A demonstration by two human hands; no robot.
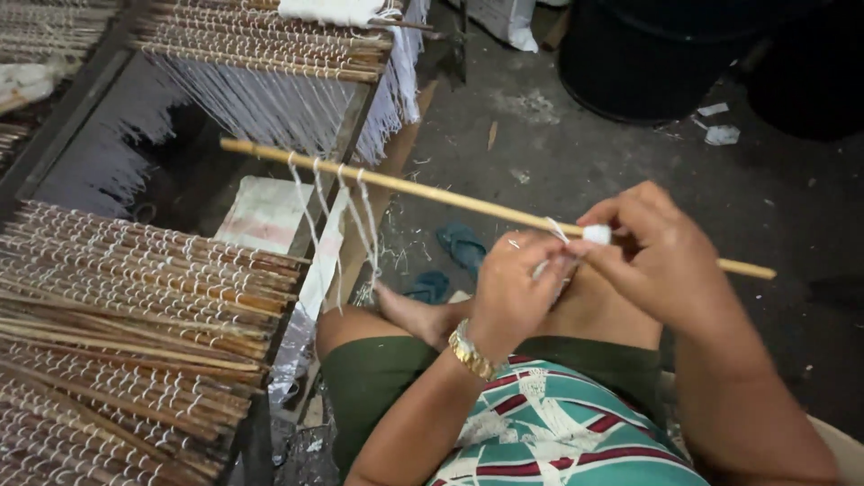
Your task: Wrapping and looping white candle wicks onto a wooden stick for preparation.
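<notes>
Wooden stick point(423, 191), thin, pale tan, long, held across the lap, slanting from upper left down to lower right. Left hand point(513, 292), gold wristwatch point(470, 351) on the wrist, grip closed on white thread point(547, 266) just under the stick. Right hand point(661, 261) grip pinched shut on a small white wad of thread point(596, 234) sitting on the stick; stick end pokes out past this hand. Four or so white thread loops point(346, 211) already hang off the stick further left, dangling loose. Person seated, green shorts, patterned teal-red-white top, bare foot point(409, 310) tucked in. At left, a frame point(297, 297) stacked with many similar sticks point(126, 306), brownish, each wound with white thread loops. Beyond, second rack of sticks point(270, 40) with white threads hanging in a fringe. Concrete floor point(558, 153) grey, littered with scraps; blue sandals point(461, 245) lie beside the foot. Dark round tub point(648, 54) at top right, far.
</notes>
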